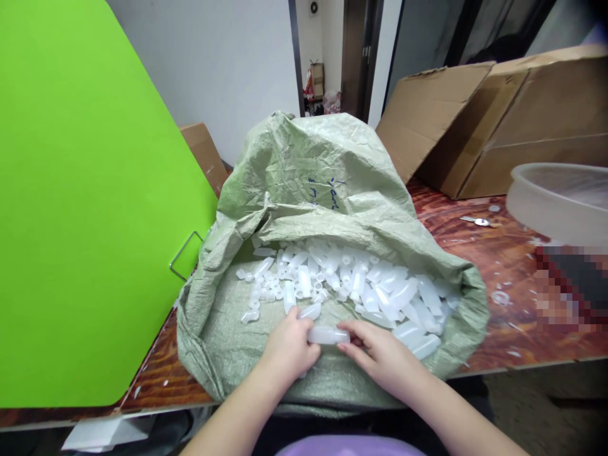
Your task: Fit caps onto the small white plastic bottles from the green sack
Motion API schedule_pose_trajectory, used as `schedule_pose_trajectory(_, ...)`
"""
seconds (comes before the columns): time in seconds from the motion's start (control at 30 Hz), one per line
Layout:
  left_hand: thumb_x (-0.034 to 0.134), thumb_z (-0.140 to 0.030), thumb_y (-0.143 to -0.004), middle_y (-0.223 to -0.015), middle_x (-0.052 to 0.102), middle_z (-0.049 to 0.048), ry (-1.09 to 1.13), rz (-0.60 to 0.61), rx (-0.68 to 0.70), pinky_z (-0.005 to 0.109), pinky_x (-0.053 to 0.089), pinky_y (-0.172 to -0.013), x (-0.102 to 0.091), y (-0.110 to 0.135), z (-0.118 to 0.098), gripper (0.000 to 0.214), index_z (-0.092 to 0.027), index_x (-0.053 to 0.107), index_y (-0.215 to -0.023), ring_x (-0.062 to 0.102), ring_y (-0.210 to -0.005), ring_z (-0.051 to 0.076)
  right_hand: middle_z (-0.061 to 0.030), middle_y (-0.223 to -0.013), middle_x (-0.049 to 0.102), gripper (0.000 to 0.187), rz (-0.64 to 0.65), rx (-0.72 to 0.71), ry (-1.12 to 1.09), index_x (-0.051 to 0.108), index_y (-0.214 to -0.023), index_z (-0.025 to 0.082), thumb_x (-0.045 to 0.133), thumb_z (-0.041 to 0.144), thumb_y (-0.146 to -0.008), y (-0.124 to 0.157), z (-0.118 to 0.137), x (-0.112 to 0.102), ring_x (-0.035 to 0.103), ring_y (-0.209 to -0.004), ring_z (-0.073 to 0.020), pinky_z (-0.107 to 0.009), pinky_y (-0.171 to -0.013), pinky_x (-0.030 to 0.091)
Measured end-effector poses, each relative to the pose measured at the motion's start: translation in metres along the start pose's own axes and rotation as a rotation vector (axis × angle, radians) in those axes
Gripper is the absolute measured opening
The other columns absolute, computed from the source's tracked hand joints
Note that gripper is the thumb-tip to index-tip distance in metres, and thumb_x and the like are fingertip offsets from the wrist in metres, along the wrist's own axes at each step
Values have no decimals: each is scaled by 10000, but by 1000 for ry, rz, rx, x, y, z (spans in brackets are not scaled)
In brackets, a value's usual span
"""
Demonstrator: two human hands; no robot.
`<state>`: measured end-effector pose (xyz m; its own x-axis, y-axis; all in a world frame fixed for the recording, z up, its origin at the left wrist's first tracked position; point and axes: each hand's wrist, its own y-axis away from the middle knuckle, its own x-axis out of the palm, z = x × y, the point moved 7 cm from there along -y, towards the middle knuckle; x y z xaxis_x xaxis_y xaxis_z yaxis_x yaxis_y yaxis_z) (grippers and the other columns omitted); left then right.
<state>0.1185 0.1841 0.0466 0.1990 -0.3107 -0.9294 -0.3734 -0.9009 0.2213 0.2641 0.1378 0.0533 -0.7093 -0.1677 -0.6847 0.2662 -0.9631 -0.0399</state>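
Note:
Between my two hands lies a translucent white plastic tube (327, 335), held level across the mouth of a green woven sack (237, 361). My left hand (289, 342) is closed round the tube's left end. At the right end, my right hand (373, 348) pinches it between thumb and fingertips. Just above my left fingers is another small translucent piece (311, 311); whether the hand touches it I cannot tell. Many loose white plastic pieces (335, 259) are heaped inside the sack beyond my hands, long tubes to the right and small ring-like bits to the left.
A large bright green board (85, 202) stands at the left with a wire loop (186, 256) by its edge. On the right of the wooden table (479, 266) are a cardboard box (532, 126), a key (477, 220), a translucent tub (555, 196) and a blurred-out dark object (584, 282).

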Motion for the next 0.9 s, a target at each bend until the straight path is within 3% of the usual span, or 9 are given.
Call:
schedule_pose_trajectory(0.13, 536, -254, -689, -1048, 499, 70, -15, 1, 32, 292, 446, -750, 0, 1, -1, 160, -195, 626, -808, 599, -856, 213, -83, -1107, 614, 324, 49, -242, 172, 581, -1139, 242, 362, 189, -905, 2, 12, 3, 597, -960, -197, -312, -796, 479)
schedule_pose_trajectory(0.2, 534, -252, -689, -1034, 500, 66, -8, 5, 39, 285, 443, -731, 0, 1, -1, 151, -195, 626, -796, 594, -852, 209, -77, -1115, 621, 329, 69, -281, 214, 581, -1152, 257, 363, 210, -910, 0, 15, 1, 600, -957, -202, -317, -790, 475)
schedule_pose_trajectory(0.27, 537, -250, -689, -1019, 503, 57, 0, 13, 31, 273, 437, -710, -1, 2, -1, 142, -196, 627, -785, 590, -831, 195, -65, -962, 674, 287, 84, -196, 210, 639, -1041, 234, 390, 298, -912, -5, 14, -1, 629, -828, -197, -305, -715, 484)
schedule_pose_trajectory(0.37, 543, -251, -688, -1024, 506, 51, 13, 9, 18, 264, 431, -714, -2, 3, -1, 142, -196, 632, -783, 588, -828, 187, -40, -660, 654, 480, 99, 26, 209, 665, -727, 203, 291, 421, -933, -10, 7, 0, 616, -623, -188, -299, -588, 463)
schedule_pose_trajectory(0.43, 543, -257, -689, -1036, 506, 53, 26, -1, 12, 266, 431, -727, -3, 4, 0, 156, -195, 636, -798, 591, -832, 188, -53, -755, 664, 448, 36, 62, 194, 658, -827, 197, 300, 448, -924, -10, 7, -2, 624, -691, -201, -313, -625, 468)
schedule_pose_trajectory(0.53, 541, -261, -683, -1020, 508, 54, 31, -2, 9, 271, 433, -721, -2, 3, 2, 174, -196, 637, -812, 595, -807, 188, -97, -1097, 609, 381, -45, -61, 147, 523, -1173, 188, 460, 408, -868, -6, 13, -2, 599, -930, -221, -330, -774, 465)
schedule_pose_trajectory(0.67, 530, -261, -672, -986, 510, 58, 20, -24, 21, 278, 438, -719, -2, 2, 4, 161, -188, 626, -779, 597, -805, 198, -50, -767, 658, 350, 58, 102, 181, 609, -990, 198, 339, 410, -918, -4, 0, 5, 626, -707, -208, -319, -634, 465)
schedule_pose_trajectory(0.8, 514, -263, -672, -952, 514, 56, 10, -32, 7, 290, 442, -701, 0, 2, 5, 161, -195, 621, -771, 601, -783, 203, -84, -986, 643, 343, -19, 8, 182, 540, -1135, 182, 445, 385, -876, -6, 12, 0, 612, -849, -217, -322, -727, 458)
schedule_pose_trajectory(0.9, 510, -265, -673, -973, 518, 62, -1, -39, -1, 297, 445, -712, 0, 1, 5, 169, -201, 618, -786, 606, -810, 214, -51, -769, 653, 366, 44, 96, 179, 634, -886, 196, 324, 387, -924, -6, 10, 4, 613, -710, -193, -301, -640, 452)
